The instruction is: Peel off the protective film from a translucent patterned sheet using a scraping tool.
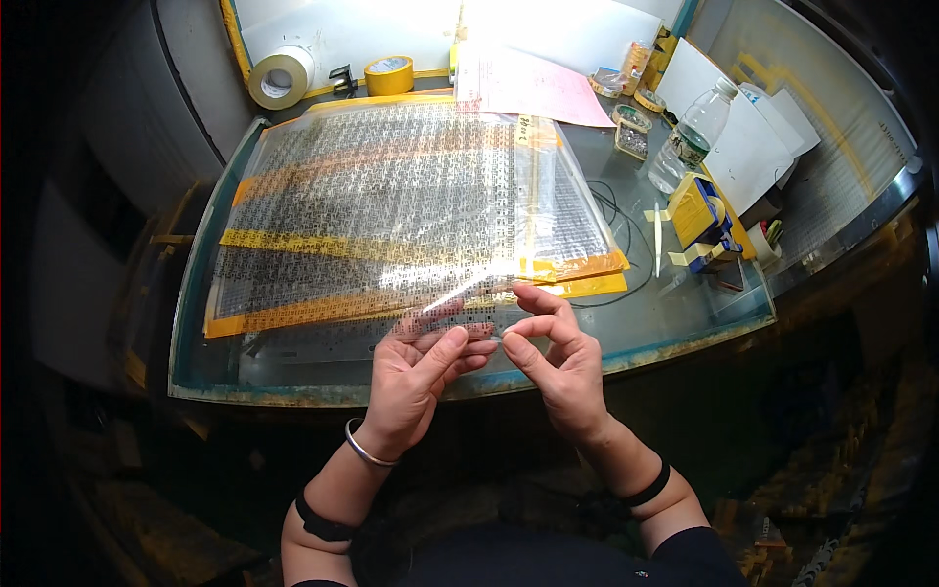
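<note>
A large clear film printed with dense rows of black marks (372,196) lies over the table, its near edge raised toward me. My left hand (416,367) is closed on that near edge, thumb on top and fingers showing through the clear sheet underneath. Beside it, at the film's near right corner, my right hand (562,367) pinches with thumb and forefinger; what sits between those fingertips is too small to make out. Below the film are more printed sheets edged with orange tape (587,269). A yellow strip (293,243) runs across the left part of the stack.
The glass-topped table (675,323) has a teal rim. At its back are a white tape roll (281,76), a yellow tape roll (389,74) and a pink paper (538,88). To the right stand a plastic bottle (694,137) and a tape dispenser (699,220), near a thin black cable (641,264).
</note>
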A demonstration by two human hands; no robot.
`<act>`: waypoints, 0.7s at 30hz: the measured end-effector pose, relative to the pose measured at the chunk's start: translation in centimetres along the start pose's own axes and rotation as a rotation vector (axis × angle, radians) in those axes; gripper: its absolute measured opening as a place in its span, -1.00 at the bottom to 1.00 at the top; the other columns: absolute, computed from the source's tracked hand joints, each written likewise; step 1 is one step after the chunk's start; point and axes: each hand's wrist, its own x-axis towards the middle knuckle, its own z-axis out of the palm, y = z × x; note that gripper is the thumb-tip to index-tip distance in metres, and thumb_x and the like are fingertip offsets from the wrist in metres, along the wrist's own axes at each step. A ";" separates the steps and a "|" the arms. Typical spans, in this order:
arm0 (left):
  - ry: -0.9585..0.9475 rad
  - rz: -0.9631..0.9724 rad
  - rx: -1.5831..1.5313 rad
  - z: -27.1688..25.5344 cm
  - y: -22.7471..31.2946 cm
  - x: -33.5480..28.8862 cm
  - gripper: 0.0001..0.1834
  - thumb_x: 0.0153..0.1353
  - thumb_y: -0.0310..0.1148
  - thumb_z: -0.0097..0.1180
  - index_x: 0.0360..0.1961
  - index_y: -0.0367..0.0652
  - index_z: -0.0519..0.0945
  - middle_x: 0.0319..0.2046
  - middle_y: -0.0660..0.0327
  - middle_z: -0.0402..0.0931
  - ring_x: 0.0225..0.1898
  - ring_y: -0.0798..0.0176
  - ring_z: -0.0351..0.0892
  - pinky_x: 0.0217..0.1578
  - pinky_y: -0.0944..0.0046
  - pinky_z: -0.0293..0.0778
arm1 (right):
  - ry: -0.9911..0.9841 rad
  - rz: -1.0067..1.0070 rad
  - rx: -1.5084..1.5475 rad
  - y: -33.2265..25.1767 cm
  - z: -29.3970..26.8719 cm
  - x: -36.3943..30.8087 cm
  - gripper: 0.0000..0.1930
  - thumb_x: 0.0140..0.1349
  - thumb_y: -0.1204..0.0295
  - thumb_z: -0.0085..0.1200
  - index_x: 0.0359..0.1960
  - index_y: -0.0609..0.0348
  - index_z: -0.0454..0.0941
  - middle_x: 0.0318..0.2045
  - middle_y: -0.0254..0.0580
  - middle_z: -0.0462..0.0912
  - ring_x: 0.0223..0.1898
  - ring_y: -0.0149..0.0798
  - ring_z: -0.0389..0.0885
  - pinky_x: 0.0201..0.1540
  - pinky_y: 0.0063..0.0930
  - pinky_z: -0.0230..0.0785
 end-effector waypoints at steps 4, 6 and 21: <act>-0.001 0.002 -0.001 -0.1 0.0 0.0 -0.65 0.40 -0.46 0.02 0.17 -0.27 0.42 -0.08 -0.07 0.62 -0.05 0.11 0.67 -0.05 0.24 0.61 | -0.003 -0.004 -0.008 0.0 0.0 0.0 -0.91 0.22 0.51 0.26 -0.25 0.17 0.66 0.24 -0.03 0.40 0.28 -0.14 0.30 0.35 -0.24 0.06; -0.006 0.007 -0.006 -0.1 -0.1 0.0 -0.65 0.40 -0.46 0.03 0.18 -0.26 0.42 -0.08 -0.06 0.62 -0.05 0.11 0.68 -0.05 0.24 0.62 | -0.001 -0.006 -0.008 0.0 0.0 0.1 -0.91 0.22 0.51 0.26 -0.25 0.17 0.66 0.24 -0.03 0.40 0.28 -0.14 0.30 0.35 -0.24 0.06; 0.025 -0.008 -0.019 -0.1 0.0 -0.1 -0.66 0.39 -0.48 0.03 0.16 -0.31 0.42 -0.10 -0.05 0.63 -0.09 0.13 0.69 -0.08 0.24 0.63 | 0.029 -0.052 -0.112 0.3 0.2 0.2 -0.91 0.20 0.47 0.28 -0.29 0.16 0.67 0.19 -0.01 0.42 0.24 -0.13 0.36 0.30 -0.28 0.16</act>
